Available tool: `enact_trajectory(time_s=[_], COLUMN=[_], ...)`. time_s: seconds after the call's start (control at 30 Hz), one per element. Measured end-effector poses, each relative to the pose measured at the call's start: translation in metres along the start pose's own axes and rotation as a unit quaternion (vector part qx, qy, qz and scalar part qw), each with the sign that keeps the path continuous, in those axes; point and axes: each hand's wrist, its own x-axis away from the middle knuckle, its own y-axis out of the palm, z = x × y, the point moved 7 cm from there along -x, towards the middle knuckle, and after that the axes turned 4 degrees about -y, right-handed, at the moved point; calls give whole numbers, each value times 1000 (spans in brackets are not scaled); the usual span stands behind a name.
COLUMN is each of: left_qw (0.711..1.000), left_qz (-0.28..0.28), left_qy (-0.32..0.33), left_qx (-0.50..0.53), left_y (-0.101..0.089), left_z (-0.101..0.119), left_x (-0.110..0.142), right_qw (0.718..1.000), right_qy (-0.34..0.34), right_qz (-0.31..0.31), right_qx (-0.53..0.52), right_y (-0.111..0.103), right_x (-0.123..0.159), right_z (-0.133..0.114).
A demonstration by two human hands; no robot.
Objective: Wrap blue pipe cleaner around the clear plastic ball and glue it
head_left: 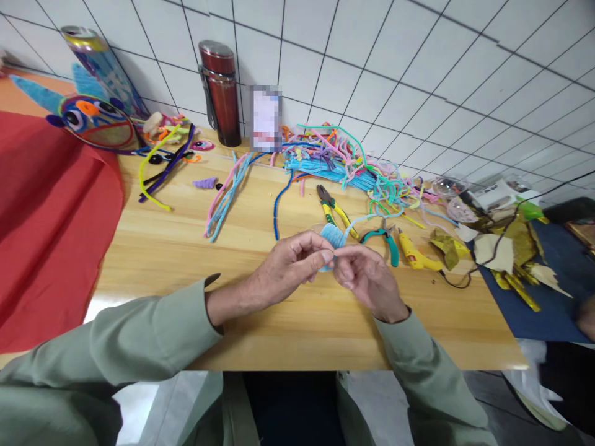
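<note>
My left hand (pixel 290 263) and my right hand (pixel 367 275) meet above the wooden table (pixel 186 248), both pinched on a light blue pipe-cleaner coil (pixel 332 237). A loose tail of the same pipe cleaner curves up and to the right from the coil. Both sleeves are pale green. Yellow-handled pliers (pixel 334 210), green-handled pliers (pixel 383 238) and a yellow glue gun (pixel 416 254) lie just beyond my hands.
A heap of coloured pipe cleaners (pixel 334 161) lies at the back by the tiled wall. A dark red flask (pixel 220 93), a can (pixel 102 65) and a pipe-cleaner figure (pixel 93 121) stand at back left. Red cloth (pixel 46 217) covers the left; gold paper scraps (pixel 502 248) lie on the right.
</note>
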Motion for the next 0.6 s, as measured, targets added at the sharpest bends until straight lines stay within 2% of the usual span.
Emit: enact_trajectory(time_s=[0.17,0.27,0.47,0.6], left_qw=[1000,1000,999,998], left_qz=[8,11,24,32], left_qy=[3,-1,25,30], left_qx=[2,-1,-31,-41], left_y=[-1,-1,1,1], left_z=[-2,-2,6,5], left_x=[-1,-1,2,3], right_qw=[996,995,997,996], right_qy=[47,52,7,-31], right_qz=[-1,8,78,71], right_qx=[-81,-90,-9,54], right_y=[3,5,-1,1], right_x=[1,1,3,5], right_z=[4,2,-5,-5])
